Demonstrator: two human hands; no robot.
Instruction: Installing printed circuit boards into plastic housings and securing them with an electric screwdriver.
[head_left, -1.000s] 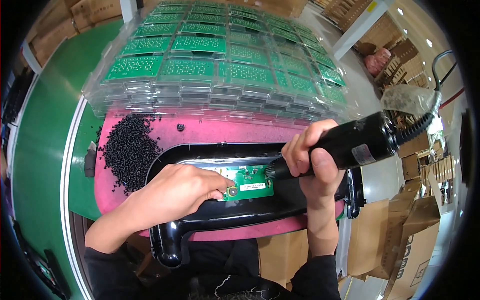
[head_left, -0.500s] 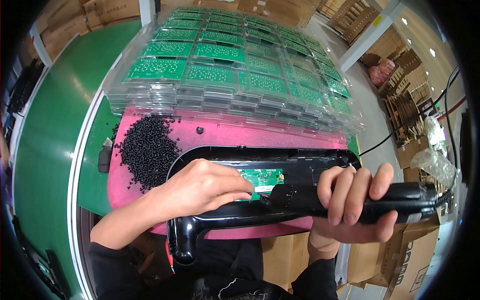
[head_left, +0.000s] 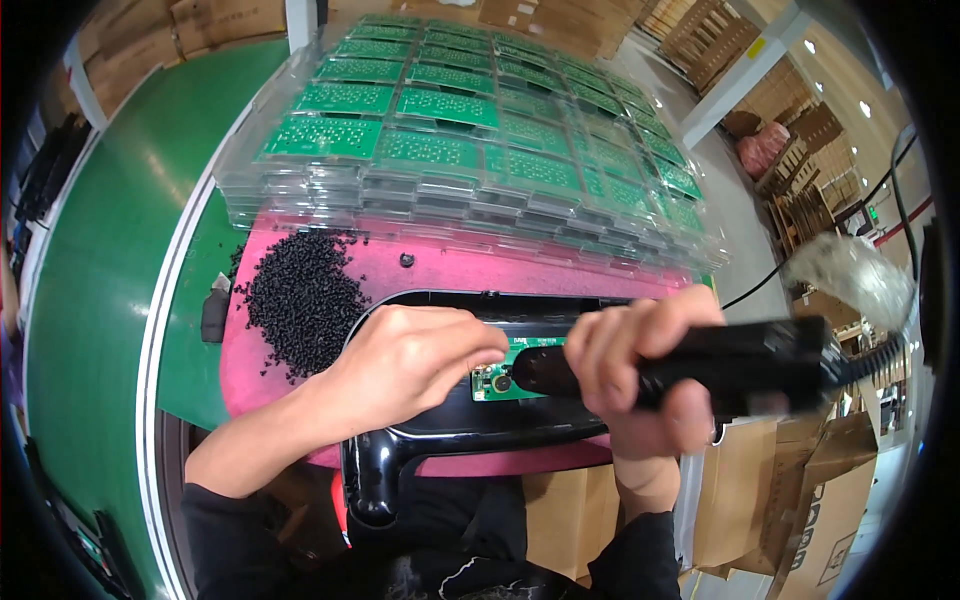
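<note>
While my right hand (head_left: 640,370) wraps its fingers tight around the black screwdriver (head_left: 700,365), the tool lies nearly level, its front end resting over the small green board (head_left: 497,378). That board sits inside the black housing (head_left: 470,430), which lies on the pink mat (head_left: 330,290) at the near edge of the counter (head_left: 110,260). My left hand (head_left: 410,360) rests on the housing just beside the board, fingers (head_left: 470,345) curled narrow with the tips pinched together at the board's left end; I cannot tell whether they hold anything small.

A coiled cable (head_left: 880,355) runs off the screwdriver's rear toward the right. On the mat, left of the housing, lies a heap of black screws (head_left: 300,295), with one stray dark piece (head_left: 407,260) apart from it near the mat's far edge. Beyond the mat, stacks of clear trays (head_left: 450,195) filled with green boards cover the far part of the counter. A small black block (head_left: 214,315) sits just off the mat's left edge. Cardboard boxes (head_left: 790,500) stand on the floor to my right.
</note>
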